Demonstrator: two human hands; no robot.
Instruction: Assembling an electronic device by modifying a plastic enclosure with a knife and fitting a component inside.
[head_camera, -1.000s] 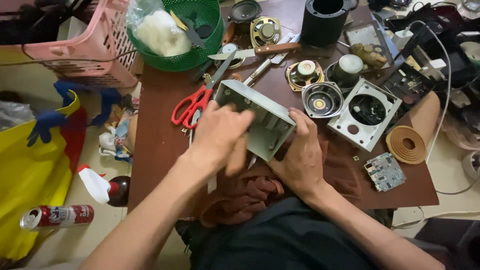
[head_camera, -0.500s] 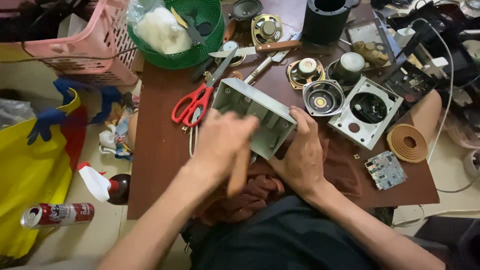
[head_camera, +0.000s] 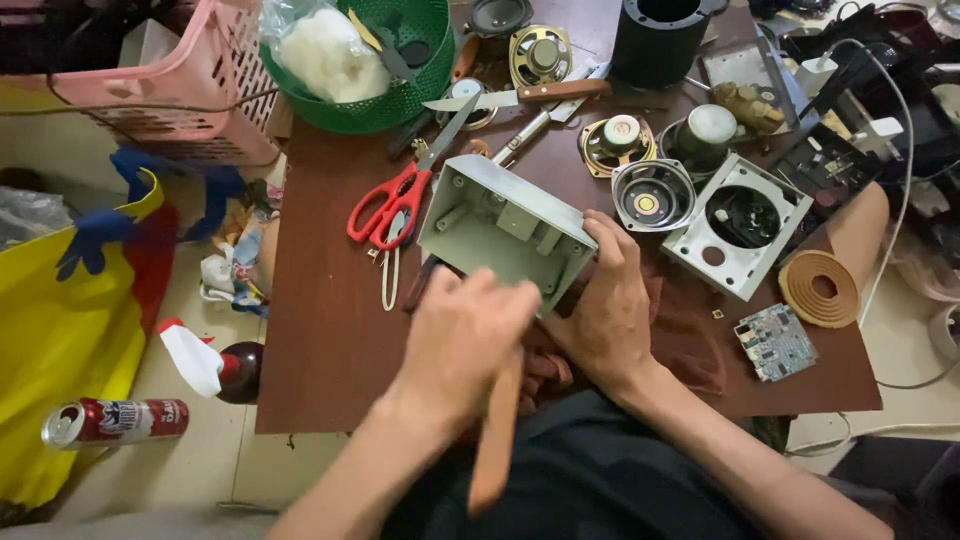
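Grey housing: an open, box-shaped plastic shell (head_camera: 505, 228), tilted with its hollow side up, at the near middle of the brown tabletop (head_camera: 320, 340)
Right hand: the right hand (head_camera: 605, 300) grips the housing's near right corner, fingers (head_camera: 600, 232) curled over its edge
Left hand: the left hand (head_camera: 462, 340) is blurred, just in front of the housing, fingers clenched round a wooden handle (head_camera: 495, 445) that points down toward the body; the tool's working end is hidden
Cloth: a reddish-brown rag (head_camera: 680, 340) lies under the right hand and the housing
Scissors: red-handled scissors (head_camera: 392, 200) lie just left of the housing, blades pointing away
Speaker parts: a round speaker cone (head_camera: 645, 195) and a square grey front panel with a round hole (head_camera: 740, 222) sit right of the housing
Circuit board: a small board (head_camera: 778, 342) near the right edge
Tape roll: a tan roll (head_camera: 820, 285) beside the panel
Baskets: a green basket (head_camera: 420, 85) and a pink basket (head_camera: 190, 95) at the far left
Floor: a drink can (head_camera: 115, 422) lies left of the tabletop
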